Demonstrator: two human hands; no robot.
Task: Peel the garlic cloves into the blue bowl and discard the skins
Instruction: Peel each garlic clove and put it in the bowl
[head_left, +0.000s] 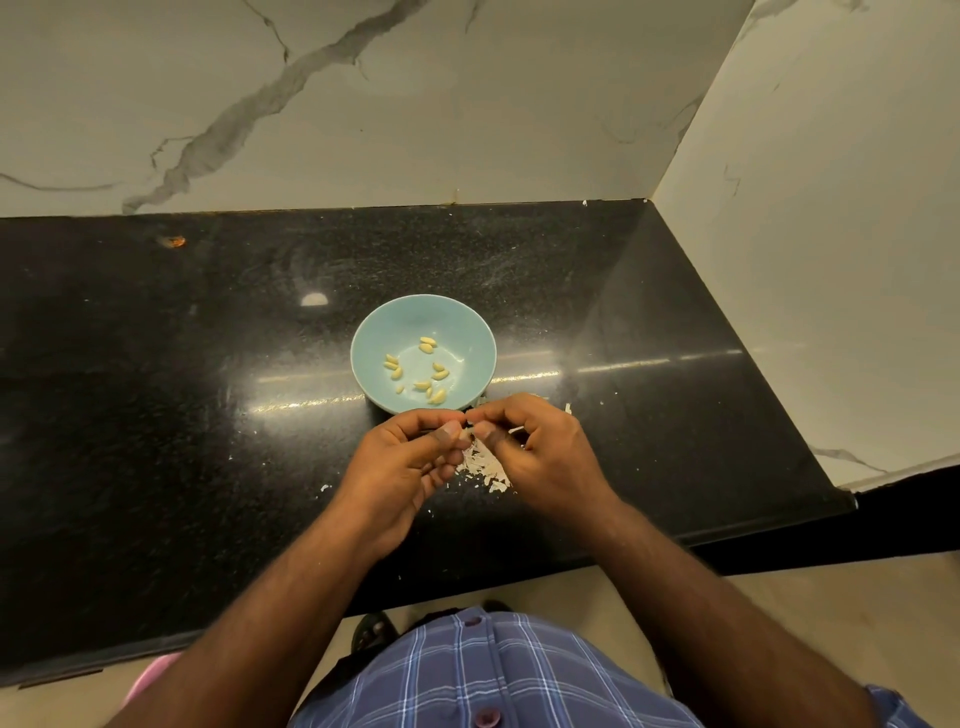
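Left hand (415, 457) and right hand (535, 447) together pinch a garlic clove (467, 432) just before the blue bowl (384, 332).

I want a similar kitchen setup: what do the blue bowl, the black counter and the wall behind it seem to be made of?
The blue bowl looks like glazed ceramic: smooth, even pale colour with a soft sheen, though melamine is possible. The counter looks like polished black granite: fine speckles and mirror-like light streaks. The wall seems to be marble or marble-look tile: off-white with grey veins and a faint gloss.
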